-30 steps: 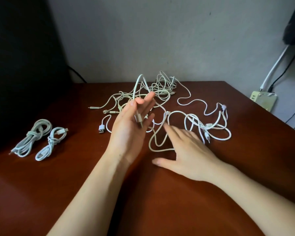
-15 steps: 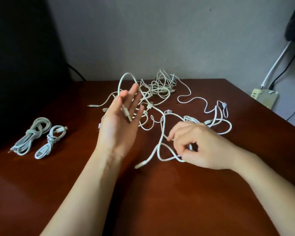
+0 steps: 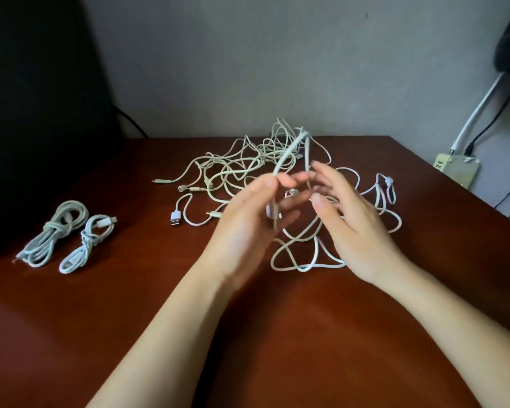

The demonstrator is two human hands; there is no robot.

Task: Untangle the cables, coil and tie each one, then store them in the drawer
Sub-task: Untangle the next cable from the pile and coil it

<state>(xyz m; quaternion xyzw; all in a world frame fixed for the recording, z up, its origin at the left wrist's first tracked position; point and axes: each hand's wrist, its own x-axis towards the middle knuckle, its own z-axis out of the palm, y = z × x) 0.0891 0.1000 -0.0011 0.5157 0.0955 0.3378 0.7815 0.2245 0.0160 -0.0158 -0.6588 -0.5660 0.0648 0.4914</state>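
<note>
- Dark red wood table (image 3: 277, 334): a tangle of white cables (image 3: 236, 169) sprawls toward its far edge. Two coiled cables (image 3: 53, 231) lie near the left edge, well apart from it, and a power strip (image 3: 454, 169) sits beyond the right edge.
- Above the table's middle, a cable loop (image 3: 287, 153) arches up between the hands. The left hand (image 3: 245, 228) pinches one leg, and the right hand (image 3: 357, 228), fingers loosely spread, meets the other.
- Blur hides whether the right hand actually grips.
</note>
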